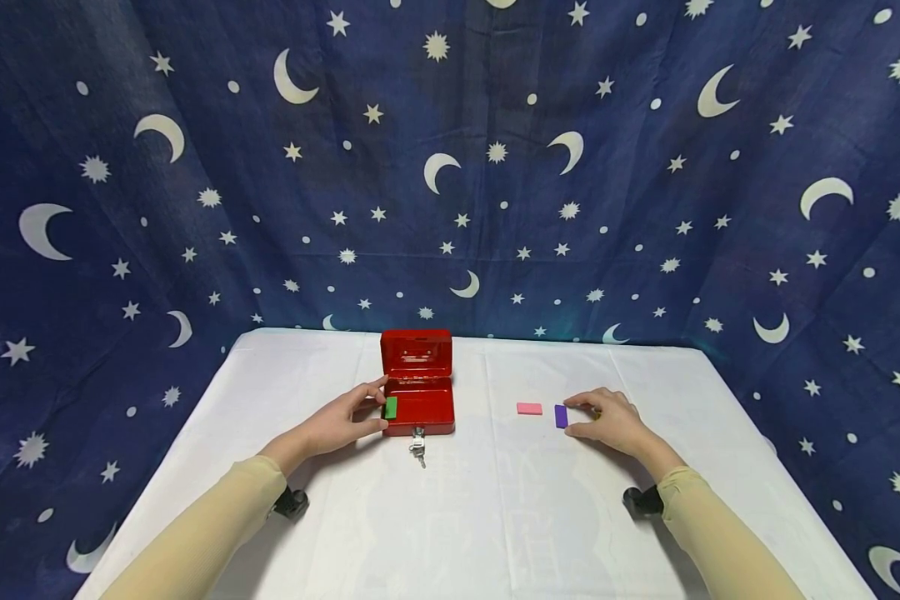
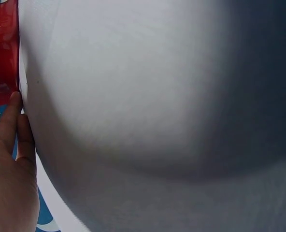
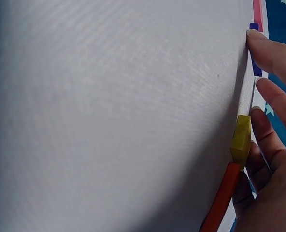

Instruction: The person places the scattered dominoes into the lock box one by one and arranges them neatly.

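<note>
A small red cash box (image 1: 418,425) stands on the table with its lid raised; a lock with keys (image 1: 417,445) hangs at its front. Inside, along the left wall, is a green block (image 1: 391,407). My left hand (image 1: 348,417) rests its fingertips and thumb against the left side of the box, fingers spread and fairly straight. Over to the right lies a purple block (image 1: 561,417), and my right hand (image 1: 611,421) has thumb and index fingertip at its two ends. Under the other right fingers, a yellow block (image 3: 241,137) shows in the right wrist view.
A pink block (image 1: 528,408) lies just left of the purple one. Nearer the right wrist is an orange block (image 3: 221,200), hidden by the hand in the head view. White cloth (image 1: 450,517) covers the table; a blue curtain (image 1: 450,208) with moons and stars hangs behind.
</note>
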### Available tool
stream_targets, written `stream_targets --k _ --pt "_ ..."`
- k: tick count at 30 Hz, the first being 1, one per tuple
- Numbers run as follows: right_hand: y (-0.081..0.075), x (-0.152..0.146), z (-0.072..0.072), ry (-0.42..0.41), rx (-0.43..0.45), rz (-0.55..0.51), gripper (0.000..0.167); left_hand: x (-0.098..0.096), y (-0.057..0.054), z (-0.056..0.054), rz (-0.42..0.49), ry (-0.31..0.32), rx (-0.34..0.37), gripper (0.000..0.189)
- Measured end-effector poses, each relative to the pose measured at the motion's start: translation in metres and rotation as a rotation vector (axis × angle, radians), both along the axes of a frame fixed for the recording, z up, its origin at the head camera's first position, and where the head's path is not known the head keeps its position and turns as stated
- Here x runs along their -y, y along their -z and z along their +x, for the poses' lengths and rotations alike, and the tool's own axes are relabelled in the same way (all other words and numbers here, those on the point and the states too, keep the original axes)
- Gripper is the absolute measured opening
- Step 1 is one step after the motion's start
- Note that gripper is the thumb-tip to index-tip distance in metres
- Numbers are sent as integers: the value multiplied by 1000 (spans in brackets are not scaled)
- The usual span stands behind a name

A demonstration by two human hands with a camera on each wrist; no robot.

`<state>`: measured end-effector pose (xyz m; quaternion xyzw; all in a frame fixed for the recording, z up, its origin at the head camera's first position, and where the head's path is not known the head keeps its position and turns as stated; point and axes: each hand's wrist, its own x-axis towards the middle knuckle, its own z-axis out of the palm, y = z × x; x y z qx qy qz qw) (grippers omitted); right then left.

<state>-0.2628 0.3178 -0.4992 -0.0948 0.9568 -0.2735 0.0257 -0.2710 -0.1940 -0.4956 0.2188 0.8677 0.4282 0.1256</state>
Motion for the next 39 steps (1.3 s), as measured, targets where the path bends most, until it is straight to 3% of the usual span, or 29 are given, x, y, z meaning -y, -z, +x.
stream_targets --k 39 --pt "1 2 2 12 -41 -19 47 0 1 -1 -16 -2 -13 34"
